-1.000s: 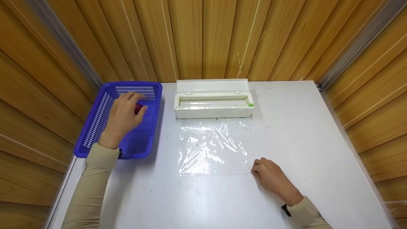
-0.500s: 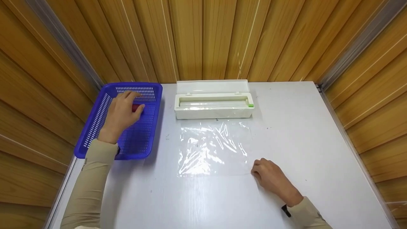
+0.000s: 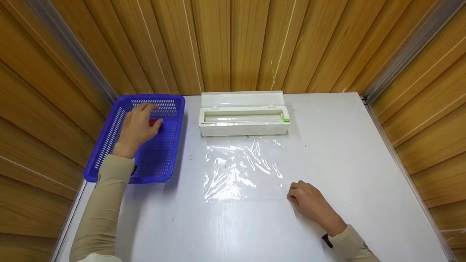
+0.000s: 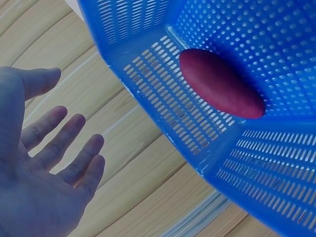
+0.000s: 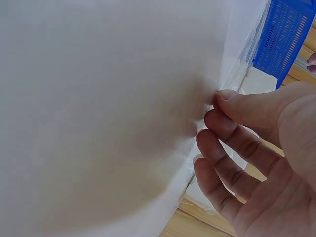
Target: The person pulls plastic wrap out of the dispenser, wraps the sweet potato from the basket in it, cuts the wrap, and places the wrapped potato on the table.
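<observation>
My left hand (image 3: pixel 135 125) is over the blue plastic basket (image 3: pixel 154 163), its fingers spread apart and nothing in them. Beneath it lies a dark red, smooth, elongated sweet potato (image 4: pixel 222 84) at the basket's far end, mostly hidden by the hand in the head view. A sheet of clear plastic wrap (image 3: pixel 244 171) lies wrinkled on the table, drawn out from a white wrap dispenser (image 3: pixel 244 130). At the sheet's near right corner, my right hand (image 3: pixel 309 202) pinches the film between thumb and fingers, with the fingertips down at the tabletop (image 5: pixel 98 98).
The dispenser's lid (image 3: pixel 243 98) is tipped back, and a green slider (image 3: pixel 287 120) sits at its right end. Behind the table and along both sides rise wood-look panels (image 3: pixel 247 43). The basket stands near the table's left edge.
My left hand has shifted slightly to the left over the basket, still holding nothing. The right hand, the film and the dispenser have stayed put.
</observation>
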A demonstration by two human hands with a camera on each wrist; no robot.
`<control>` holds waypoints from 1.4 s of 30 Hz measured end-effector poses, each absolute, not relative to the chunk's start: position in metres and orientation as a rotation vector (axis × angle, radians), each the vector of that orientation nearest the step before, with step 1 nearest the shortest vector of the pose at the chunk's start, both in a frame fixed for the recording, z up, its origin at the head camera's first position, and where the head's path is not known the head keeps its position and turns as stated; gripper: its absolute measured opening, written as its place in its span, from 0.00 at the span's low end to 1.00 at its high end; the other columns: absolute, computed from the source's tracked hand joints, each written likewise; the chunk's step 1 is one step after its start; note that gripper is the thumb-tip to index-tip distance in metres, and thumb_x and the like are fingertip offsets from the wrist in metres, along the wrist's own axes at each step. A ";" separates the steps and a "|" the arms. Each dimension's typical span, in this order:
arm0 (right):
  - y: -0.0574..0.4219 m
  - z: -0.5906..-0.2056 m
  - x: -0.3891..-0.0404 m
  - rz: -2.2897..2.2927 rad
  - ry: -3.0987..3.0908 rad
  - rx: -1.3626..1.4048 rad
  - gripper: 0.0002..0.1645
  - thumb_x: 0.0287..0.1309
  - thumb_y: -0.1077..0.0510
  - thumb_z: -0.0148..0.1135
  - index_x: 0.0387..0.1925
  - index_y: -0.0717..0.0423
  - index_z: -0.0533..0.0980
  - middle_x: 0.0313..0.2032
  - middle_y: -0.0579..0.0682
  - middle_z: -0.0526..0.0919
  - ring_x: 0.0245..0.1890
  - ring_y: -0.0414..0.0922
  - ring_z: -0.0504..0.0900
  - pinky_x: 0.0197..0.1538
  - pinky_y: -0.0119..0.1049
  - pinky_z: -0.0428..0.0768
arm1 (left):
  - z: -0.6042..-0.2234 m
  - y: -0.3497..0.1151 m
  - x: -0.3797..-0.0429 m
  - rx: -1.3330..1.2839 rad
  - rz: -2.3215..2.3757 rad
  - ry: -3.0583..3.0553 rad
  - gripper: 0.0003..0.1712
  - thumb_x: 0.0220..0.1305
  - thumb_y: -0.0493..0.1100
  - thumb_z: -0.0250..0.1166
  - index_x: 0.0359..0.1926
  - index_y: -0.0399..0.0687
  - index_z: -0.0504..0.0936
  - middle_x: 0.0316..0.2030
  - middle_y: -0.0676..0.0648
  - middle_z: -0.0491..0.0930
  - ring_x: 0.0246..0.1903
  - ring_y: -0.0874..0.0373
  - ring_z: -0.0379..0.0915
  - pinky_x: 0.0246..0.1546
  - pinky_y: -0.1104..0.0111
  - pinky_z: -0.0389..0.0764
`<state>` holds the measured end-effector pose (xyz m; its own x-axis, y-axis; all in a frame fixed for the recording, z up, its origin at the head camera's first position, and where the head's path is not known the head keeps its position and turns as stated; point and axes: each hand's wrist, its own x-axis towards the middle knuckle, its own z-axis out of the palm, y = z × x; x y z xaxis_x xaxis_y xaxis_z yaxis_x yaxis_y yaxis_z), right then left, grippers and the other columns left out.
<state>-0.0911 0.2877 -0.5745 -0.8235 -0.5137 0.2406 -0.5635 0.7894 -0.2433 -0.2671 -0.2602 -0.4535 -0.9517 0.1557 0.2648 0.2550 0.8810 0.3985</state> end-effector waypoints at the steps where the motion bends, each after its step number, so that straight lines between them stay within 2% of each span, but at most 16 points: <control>1: 0.288 -0.574 -0.091 0.457 -2.823 0.852 0.09 0.55 0.69 0.78 0.27 0.54 0.87 0.30 0.44 0.85 0.30 0.42 0.78 0.34 0.33 0.77 | -0.454 -0.261 -0.268 -0.311 -0.646 -2.832 0.30 0.72 0.44 0.69 0.70 0.38 0.76 0.70 0.30 0.74 0.69 0.28 0.69 0.73 0.33 0.65; 17: 0.287 -0.573 -0.092 0.431 -2.856 0.826 0.08 0.55 0.70 0.78 0.28 0.55 0.88 0.31 0.44 0.86 0.30 0.41 0.78 0.34 0.34 0.77 | -0.462 -0.265 -0.283 -0.280 -0.637 -2.901 0.32 0.72 0.45 0.68 0.71 0.36 0.75 0.71 0.29 0.72 0.70 0.28 0.67 0.74 0.32 0.62; 24: 0.289 -0.577 -0.090 0.379 -2.781 0.872 0.09 0.53 0.70 0.79 0.26 0.54 0.87 0.30 0.44 0.84 0.29 0.42 0.77 0.34 0.32 0.75 | -0.469 -0.269 -0.288 -0.336 -0.604 -2.880 0.30 0.68 0.42 0.69 0.67 0.31 0.77 0.64 0.27 0.78 0.63 0.26 0.73 0.67 0.33 0.71; 29: 0.289 -0.577 -0.089 0.414 -2.815 0.851 0.08 0.54 0.69 0.79 0.28 0.55 0.88 0.31 0.45 0.86 0.30 0.41 0.78 0.34 0.32 0.76 | -0.474 -0.275 -0.291 -0.330 -0.603 -2.910 0.31 0.68 0.42 0.69 0.67 0.29 0.77 0.62 0.26 0.78 0.62 0.26 0.74 0.66 0.33 0.72; 34: 0.289 -0.576 -0.089 0.430 -2.842 0.855 0.08 0.54 0.70 0.79 0.29 0.55 0.89 0.32 0.44 0.86 0.30 0.41 0.78 0.34 0.33 0.77 | -0.477 -0.280 -0.293 -0.320 -0.576 -2.947 0.33 0.68 0.43 0.69 0.67 0.27 0.75 0.64 0.25 0.77 0.63 0.25 0.73 0.66 0.32 0.71; 42: 0.287 -0.573 -0.090 0.465 -2.873 0.840 0.08 0.55 0.70 0.78 0.29 0.55 0.89 0.32 0.44 0.86 0.31 0.41 0.79 0.35 0.33 0.76 | -0.485 -0.283 -0.296 -0.255 -0.601 -3.059 0.37 0.70 0.43 0.69 0.73 0.29 0.70 0.69 0.25 0.72 0.67 0.26 0.69 0.72 0.33 0.65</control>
<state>-0.0896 0.2874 -0.5729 -0.8403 -0.5072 0.1912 -0.5416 0.7996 -0.2593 -0.2961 -0.2831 -0.4851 -0.9866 0.1569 0.0447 0.1622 0.9128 0.3749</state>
